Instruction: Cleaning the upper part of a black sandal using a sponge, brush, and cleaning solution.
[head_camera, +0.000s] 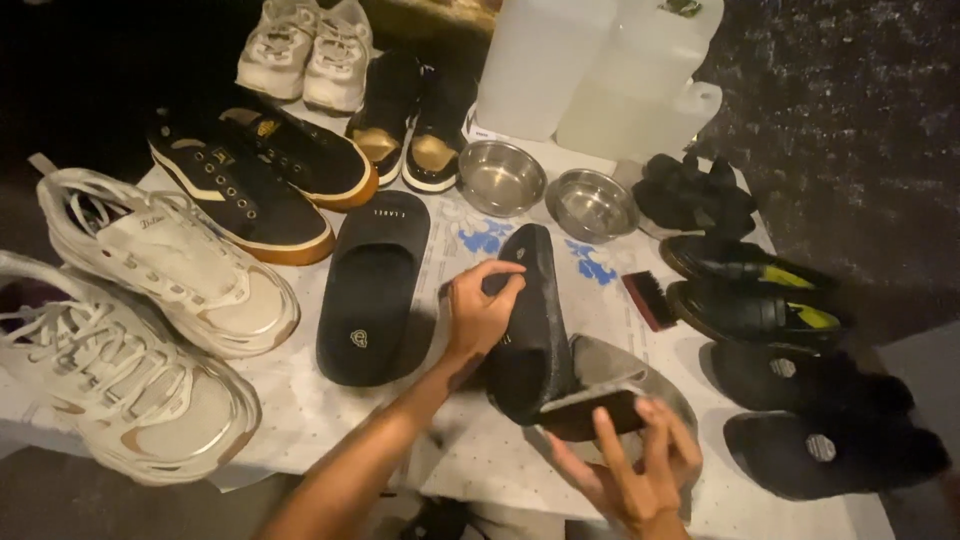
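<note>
My left hand (480, 310) grips a black slide sandal (530, 320), tilted on its side in the middle of the table. My right hand (630, 470) holds a dark brush (590, 415) against the sandal's lower end, over a steel bowl (620, 365). The matching black slide (372, 285) lies flat just left of my left hand.
White chunky sneakers (150, 270) lie at the left, black lace-up shoes (260, 175) and more pairs behind. Two steel bowls (500, 177) and white plastic jugs (600, 70) stand at the back. Black shoes (750, 290), black slippers (820, 420) and a small brush (648, 298) lie on the right.
</note>
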